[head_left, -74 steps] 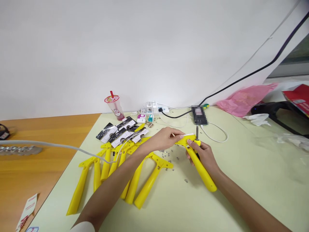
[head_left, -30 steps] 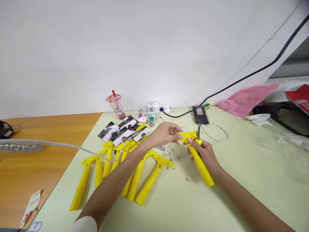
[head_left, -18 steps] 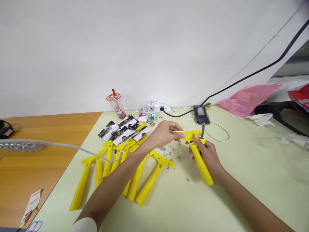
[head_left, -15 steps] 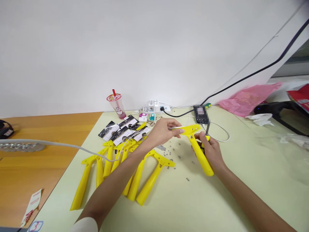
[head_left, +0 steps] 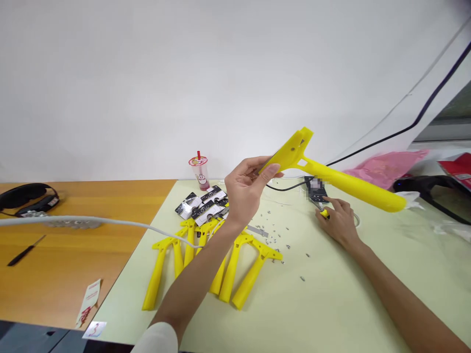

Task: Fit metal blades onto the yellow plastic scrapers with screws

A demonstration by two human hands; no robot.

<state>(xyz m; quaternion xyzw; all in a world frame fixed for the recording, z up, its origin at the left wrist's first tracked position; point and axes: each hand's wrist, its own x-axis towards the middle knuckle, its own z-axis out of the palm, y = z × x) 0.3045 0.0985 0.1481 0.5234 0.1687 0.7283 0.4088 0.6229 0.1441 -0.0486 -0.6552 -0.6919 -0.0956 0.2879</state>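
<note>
Raised above the table, a yellow scraper (head_left: 353, 189) is pinched by its head between the thumb and fingers of my left hand (head_left: 246, 184). Its handle points right and slightly down, and a thin grey edge shows along the head near my fingers. Low over the right side of the table, my right hand (head_left: 338, 220) has its thumb and fingers around a screwdriver (head_left: 324, 214) with a yellow and black handle; part of the handle is hidden under the hand. Several more yellow scraper handles (head_left: 250, 279) lie side by side on the table, left of the scattered small screws (head_left: 288, 246).
Black-and-white cards (head_left: 208, 212) lie behind the handles, beside a drink cup (head_left: 200, 174) with a red straw. A black device (head_left: 316, 189) with a cable stands near my right hand. A white cable (head_left: 121, 223) crosses in front. Rightward lies a pink bag (head_left: 386, 166).
My left hand has lifted the scraper and turned its handle out to the right. My right hand has moved away from it, right and down toward the table, with the screwdriver.
</note>
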